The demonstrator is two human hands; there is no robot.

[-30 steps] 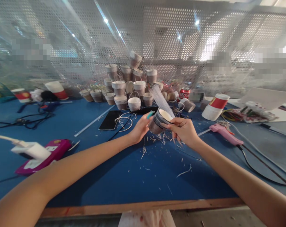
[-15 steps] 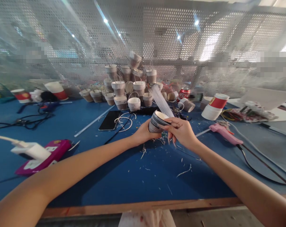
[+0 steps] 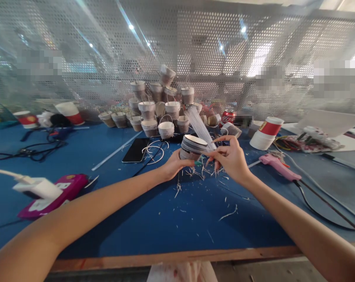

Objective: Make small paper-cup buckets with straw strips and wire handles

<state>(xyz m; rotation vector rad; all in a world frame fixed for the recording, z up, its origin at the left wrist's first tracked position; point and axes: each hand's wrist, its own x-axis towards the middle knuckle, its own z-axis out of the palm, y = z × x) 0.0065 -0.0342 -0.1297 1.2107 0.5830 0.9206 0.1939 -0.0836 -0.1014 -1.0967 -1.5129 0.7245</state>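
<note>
Holding a small wrapped cup [image 3: 191, 146] above the blue table [image 3: 154, 219], left hand [image 3: 172, 166] gripping its base from below. Grey-banded sides, white rim, roughly upright. Right hand [image 3: 232, 158] pinched on a pale strip [image 3: 198, 124] running far from the cup's right edge.

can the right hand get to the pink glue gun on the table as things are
Probably yes. The pink glue gun lies on the blue table just to the outer side of the right hand, with only bare surface and scraps between. But that hand is pinching a strip at the small cup, so it would have to let go first.
</note>
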